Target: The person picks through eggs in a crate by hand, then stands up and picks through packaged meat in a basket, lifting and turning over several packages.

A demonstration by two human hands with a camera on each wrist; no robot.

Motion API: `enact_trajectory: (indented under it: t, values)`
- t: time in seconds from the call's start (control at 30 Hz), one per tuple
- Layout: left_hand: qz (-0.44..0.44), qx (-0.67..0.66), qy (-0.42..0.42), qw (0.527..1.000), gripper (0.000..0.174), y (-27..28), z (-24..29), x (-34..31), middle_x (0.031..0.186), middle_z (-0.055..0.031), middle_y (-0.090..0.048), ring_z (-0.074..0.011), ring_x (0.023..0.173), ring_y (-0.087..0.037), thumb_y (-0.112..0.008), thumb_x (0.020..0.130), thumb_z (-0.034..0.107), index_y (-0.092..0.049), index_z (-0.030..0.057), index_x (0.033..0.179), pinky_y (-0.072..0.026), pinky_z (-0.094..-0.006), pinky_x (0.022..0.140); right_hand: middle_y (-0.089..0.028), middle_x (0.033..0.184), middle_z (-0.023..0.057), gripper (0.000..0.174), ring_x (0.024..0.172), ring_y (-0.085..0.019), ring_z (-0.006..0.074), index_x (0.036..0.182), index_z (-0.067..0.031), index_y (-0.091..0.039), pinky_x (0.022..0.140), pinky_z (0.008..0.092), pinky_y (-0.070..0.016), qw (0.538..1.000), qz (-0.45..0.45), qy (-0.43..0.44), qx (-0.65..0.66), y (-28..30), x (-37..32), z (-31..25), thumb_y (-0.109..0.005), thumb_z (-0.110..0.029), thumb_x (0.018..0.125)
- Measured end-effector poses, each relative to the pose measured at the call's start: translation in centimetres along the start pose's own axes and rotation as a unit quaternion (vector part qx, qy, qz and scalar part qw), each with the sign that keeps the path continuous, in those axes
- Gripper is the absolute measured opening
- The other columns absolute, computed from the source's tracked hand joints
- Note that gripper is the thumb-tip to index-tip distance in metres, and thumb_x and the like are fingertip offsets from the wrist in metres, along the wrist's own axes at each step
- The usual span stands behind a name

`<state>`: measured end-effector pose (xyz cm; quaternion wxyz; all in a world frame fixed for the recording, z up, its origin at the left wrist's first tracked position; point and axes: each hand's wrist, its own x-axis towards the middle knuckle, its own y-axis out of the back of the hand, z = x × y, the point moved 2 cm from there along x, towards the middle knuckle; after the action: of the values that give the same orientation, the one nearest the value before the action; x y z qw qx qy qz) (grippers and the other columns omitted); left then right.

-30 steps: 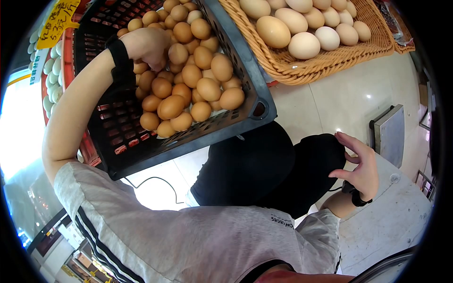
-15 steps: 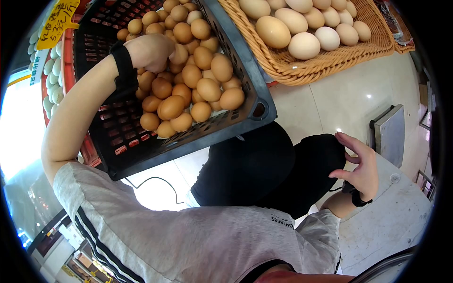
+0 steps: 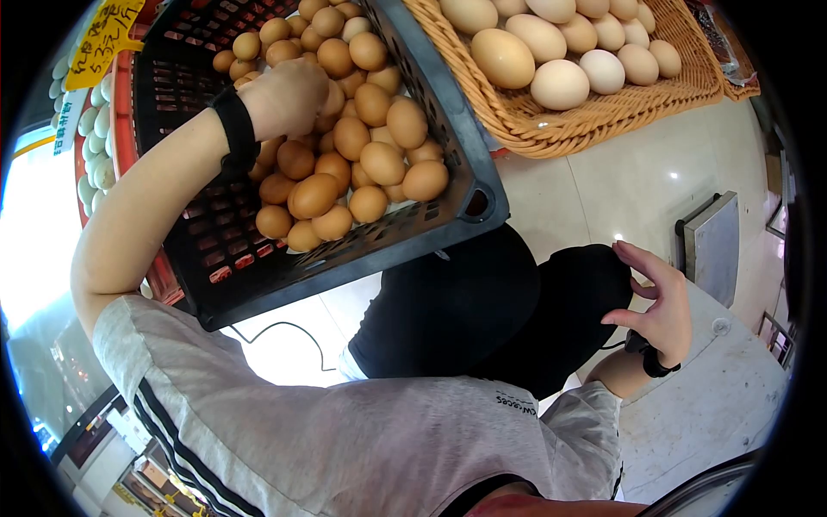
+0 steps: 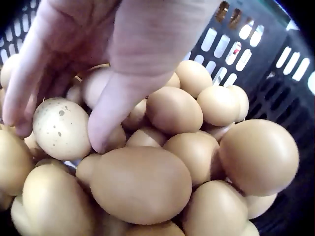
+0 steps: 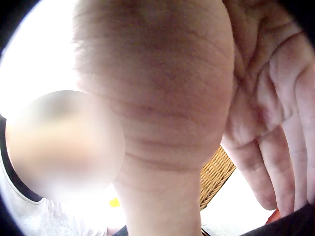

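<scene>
In the head view my left hand (image 3: 289, 96) reaches down into a black plastic crate (image 3: 353, 250) among brown eggs (image 3: 315, 195). The left wrist view shows a pale speckled egg (image 4: 61, 129) between my thumb on one side and my fingers on the other, all curled down around it. Other brown eggs (image 4: 141, 185) lie close under and beside the hand. My right hand (image 3: 659, 302) rests at my knee, fingers extended and thumb apart, holding nothing. Its fingers (image 5: 275, 167) and palm fill much of the right wrist view.
A wicker basket (image 3: 551, 138) of larger pale eggs stands right of the crate. Greenish eggs (image 3: 96, 142) and a yellow price sign (image 3: 105, 43) are at the left. A flat metal platform (image 3: 713, 250) is on the floor at right, and a black cable (image 3: 293, 327) lies below the crate.
My left hand has moved a little to the right across the eggs in the crate. My right hand stays at the knee.
</scene>
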<state>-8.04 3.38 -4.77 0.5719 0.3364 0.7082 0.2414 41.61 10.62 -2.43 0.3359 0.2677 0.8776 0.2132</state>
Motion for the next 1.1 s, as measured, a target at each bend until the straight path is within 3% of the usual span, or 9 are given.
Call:
enact_trajectory:
  t: [0.1, 0.2, 0.3, 0.4, 0.6, 0.8, 0.9, 1.03, 1.1]
  values:
    - [0.015, -0.020, 0.005, 1.000, 0.015, -0.9, -0.6, 0.5, 0.102, -0.0152, -0.074, -0.0313, 0.098, -0.075, -0.080, 0.073, 0.000, -0.078, 0.0039, 0.087, -0.0628, -0.0389, 0.077, -0.071, 0.136, 0.0084, 0.101, 0.128, -0.066, 0.0215, 0.143, -0.0033, -0.061, 0.089, 0.0395, -0.0617, 1.000, 0.001, 0.000, 0.001, 0.0, -0.1, 0.1, -0.102, -0.032, 0.056]
    - [0.030, -0.023, 0.013, 0.999, 0.031, -0.6, -0.4, 0.1, 0.103, -0.0187, -0.074, -0.0338, 0.096, -0.075, -0.079, 0.074, -0.002, -0.073, -0.0026, 0.104, -0.0624, -0.0398, 0.074, -0.070, 0.137, 0.0084, 0.101, 0.128, -0.066, 0.0215, 0.143, -0.0036, -0.061, 0.090, 0.0395, -0.0616, 1.000, 0.001, 0.002, 0.001, 0.0, -0.2, 0.3, -0.102, -0.033, 0.056]
    - [0.008, -0.046, 0.040, 0.998, 0.055, -0.8, -0.7, 0.6, 0.105, -0.0223, -0.072, -0.0354, 0.096, -0.075, -0.078, 0.076, -0.002, -0.058, -0.0143, 0.126, -0.0619, -0.0398, 0.074, -0.070, 0.137, 0.0082, 0.101, 0.128, -0.066, 0.0213, 0.144, -0.0039, -0.061, 0.089, 0.0393, -0.0617, 1.000, 0.001, 0.005, 0.002, 0.0, -0.2, 0.3, -0.102, -0.033, 0.056]
    - [0.052, -0.071, 0.060, 0.994, 0.048, -0.4, -0.1, -0.2, 0.095, -0.0228, -0.071, -0.0383, 0.095, -0.072, -0.072, 0.072, -0.008, -0.053, -0.0169, 0.116, -0.0606, -0.0407, 0.072, -0.070, 0.137, 0.0079, 0.101, 0.128, -0.066, 0.0211, 0.144, -0.0042, -0.061, 0.089, 0.0388, -0.0618, 1.000, 0.002, 0.006, 0.003, 0.0, -0.2, 0.4, -0.102, -0.032, 0.056]
    - [0.023, -0.013, 0.019, 0.999, 0.089, -0.7, -0.5, 0.3, 0.093, -0.0198, -0.073, -0.0333, 0.092, -0.074, -0.072, 0.076, -0.005, -0.021, -0.0326, 0.144, -0.0594, -0.0334, 0.070, -0.070, 0.137, 0.0075, 0.101, 0.128, -0.066, 0.0205, 0.144, -0.0043, -0.061, 0.089, 0.0381, -0.0614, 1.000, 0.001, 0.006, 0.003, 0.0, -0.2, 0.3, -0.102, -0.032, 0.056]
    - [-0.015, -0.015, 0.011, 1.000, 0.112, -0.5, -0.6, 0.7, 0.098, -0.0232, -0.072, -0.0318, 0.092, -0.075, -0.080, 0.078, 0.004, -0.001, -0.0310, 0.150, -0.0602, -0.0377, 0.069, -0.071, 0.136, 0.0072, 0.101, 0.128, -0.065, 0.0200, 0.144, -0.0041, -0.061, 0.090, 0.0378, -0.0608, 1.000, 0.000, -0.005, 0.010, 0.0, -0.2, 0.2, -0.102, -0.031, 0.056]
    - [0.030, -0.008, 0.022, 0.999, 0.092, -0.2, -0.7, 0.0, 0.097, -0.0212, -0.073, -0.0315, 0.092, -0.075, -0.081, 0.077, 0.005, -0.032, -0.0228, 0.150, -0.0607, -0.0391, 0.069, -0.071, 0.136, 0.0074, 0.101, 0.127, -0.065, 0.0200, 0.144, -0.0039, -0.061, 0.090, 0.0378, -0.0607, 1.000, -0.002, -0.004, 0.009, 0.0, -0.1, 0.1, -0.102, -0.031, 0.056]
    - [0.117, -0.075, 0.036, 0.990, 0.024, 5.0, -2.1, -1.3, 0.090, -0.0204, -0.072, -0.0391, 0.093, -0.072, -0.079, 0.082, 0.008, -0.070, -0.0007, 0.102, -0.0600, -0.0420, 0.078, -0.071, 0.136, 0.0078, 0.101, 0.127, -0.065, 0.0202, 0.143, -0.0032, -0.061, 0.090, 0.0384, -0.0607, 1.000, -0.002, -0.002, 0.009, 0.1, 0.0, 0.2, -0.102, -0.032, 0.056]
    - [0.253, -0.081, -0.026, 0.964, 0.019, 3.7, -6.6, 0.0, 0.090, -0.0208, -0.072, -0.0391, 0.089, -0.072, -0.074, 0.085, 0.004, -0.069, -0.0010, 0.102, -0.0589, -0.0418, 0.078, -0.071, 0.136, 0.0079, 0.101, 0.128, -0.065, 0.0203, 0.143, -0.0029, -0.061, 0.090, 0.0388, -0.0606, 1.000, -0.003, -0.008, 0.011, 0.1, -0.1, 0.2, -0.102, -0.032, 0.056]
